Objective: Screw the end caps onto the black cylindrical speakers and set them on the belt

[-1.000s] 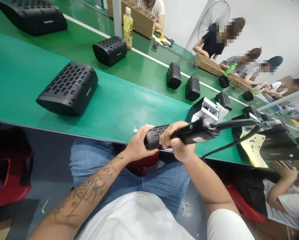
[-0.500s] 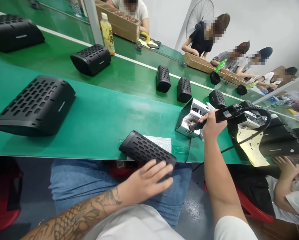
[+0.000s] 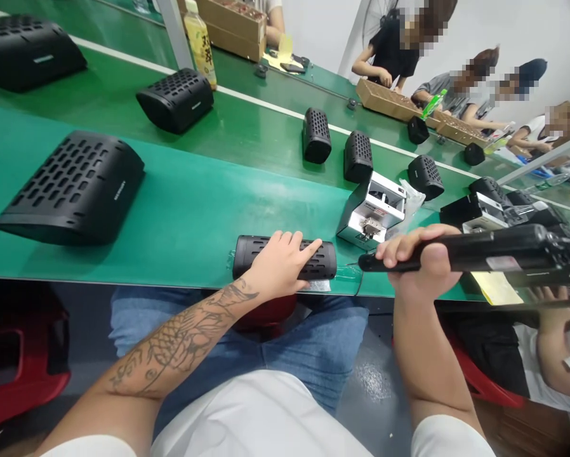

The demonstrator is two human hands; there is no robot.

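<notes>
Noted along near edge of worktop (image 3: 194, 203): black slotted housing (image 3: 247, 251), held from above beneath left hand (image 3: 275, 263), fingers splayed across its top; rightward, black handheld tool (image 3: 480, 251), grasped in right hand (image 3: 418, 282). Set farther from that edge: silver-and-black box (image 3: 361, 212).

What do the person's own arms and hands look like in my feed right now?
Short white sleeves cover both upper arms. The left forearm carries dark line tattoos running up from the wrist, partly scale-like; none shows on the right forearm. The left hand and right hand are ungloved, and I see no bracelet or watch.
</notes>
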